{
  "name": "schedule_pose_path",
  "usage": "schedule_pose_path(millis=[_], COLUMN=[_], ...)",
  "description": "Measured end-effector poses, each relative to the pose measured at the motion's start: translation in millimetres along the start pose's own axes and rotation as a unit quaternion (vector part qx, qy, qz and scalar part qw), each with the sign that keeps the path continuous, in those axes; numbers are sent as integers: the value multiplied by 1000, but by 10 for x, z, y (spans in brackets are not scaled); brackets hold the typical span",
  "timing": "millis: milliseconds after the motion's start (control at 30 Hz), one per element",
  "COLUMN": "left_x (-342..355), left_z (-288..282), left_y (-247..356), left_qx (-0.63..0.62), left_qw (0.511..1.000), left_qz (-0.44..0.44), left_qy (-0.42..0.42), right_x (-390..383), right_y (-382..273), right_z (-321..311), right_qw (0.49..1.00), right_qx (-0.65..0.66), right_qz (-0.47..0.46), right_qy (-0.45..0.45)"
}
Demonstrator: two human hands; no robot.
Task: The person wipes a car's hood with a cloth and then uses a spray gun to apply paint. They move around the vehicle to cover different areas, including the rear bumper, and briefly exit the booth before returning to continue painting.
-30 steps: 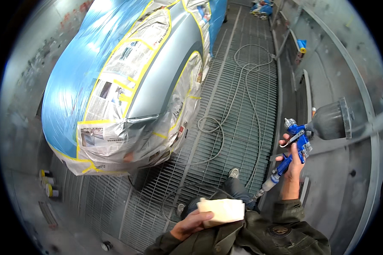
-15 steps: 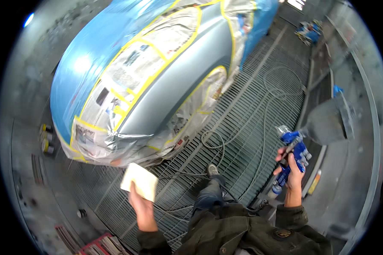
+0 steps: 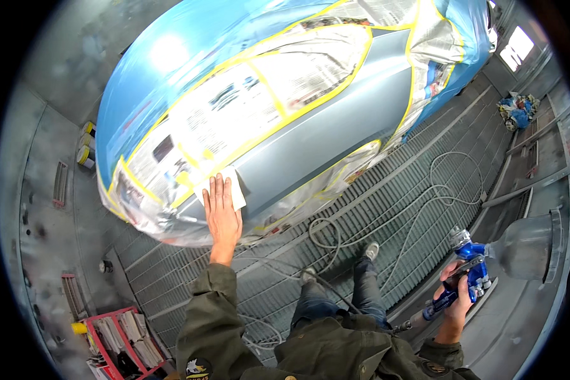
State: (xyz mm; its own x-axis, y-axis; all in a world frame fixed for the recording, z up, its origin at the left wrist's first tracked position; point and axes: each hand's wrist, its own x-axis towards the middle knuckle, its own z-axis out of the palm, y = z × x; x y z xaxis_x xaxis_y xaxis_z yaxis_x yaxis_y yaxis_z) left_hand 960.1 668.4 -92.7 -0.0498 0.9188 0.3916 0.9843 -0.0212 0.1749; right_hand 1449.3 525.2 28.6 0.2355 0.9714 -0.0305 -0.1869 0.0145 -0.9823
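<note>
My left hand (image 3: 221, 215) lies flat on a pale yellow wiping cloth (image 3: 237, 195), its fingers stretched out, pressing it to the grey-blue car fender (image 3: 297, 152). Part of the cloth is hidden under the palm. Off to the right, my right hand (image 3: 457, 297) is wrapped round the handle of a blue spray gun (image 3: 477, 266). A grey translucent paint cup (image 3: 525, 248) is attached to the gun, tipped sideways. Newspaper (image 3: 228, 107) edged in yellow masking tape and blue plastic film (image 3: 139, 82) surround the bare fender.
A hose (image 3: 335, 237) loops across the grated floor (image 3: 278, 285). At the lower left stands a red rack (image 3: 111, 335) of papers. Several cans (image 3: 86, 155) stand by the left wall, and a crumpled bundle (image 3: 519, 111) lies at the far right.
My left hand has moved up and forward with the cloth, from mid-air onto the fender, and its fingers now lie flat. The spray gun has shifted right and lower in the view.
</note>
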Motion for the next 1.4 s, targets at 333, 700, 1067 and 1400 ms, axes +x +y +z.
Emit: schedule_pose_path(millis=[333, 700, 1067, 1400], left_x=[1694, 3347, 3357, 4442], left_z=[766, 1580, 1411, 1602], left_y=[1798, 3720, 3485, 4111], left_qx=[29, 34, 84, 76], left_qw=[987, 966, 965, 909], left_qz=[151, 252, 226, 387], left_qy=[-42, -44, -106, -137], right_x=[1478, 2584, 3144, 3352], right_y=[-123, -324, -151, -222], right_z=[-702, -1390, -1907, -1979], right_qw=[991, 982, 961, 968], right_qx=[17, 47, 130, 123], right_qz=[131, 181, 229, 215], right_qy=[-18, -22, -86, -38])
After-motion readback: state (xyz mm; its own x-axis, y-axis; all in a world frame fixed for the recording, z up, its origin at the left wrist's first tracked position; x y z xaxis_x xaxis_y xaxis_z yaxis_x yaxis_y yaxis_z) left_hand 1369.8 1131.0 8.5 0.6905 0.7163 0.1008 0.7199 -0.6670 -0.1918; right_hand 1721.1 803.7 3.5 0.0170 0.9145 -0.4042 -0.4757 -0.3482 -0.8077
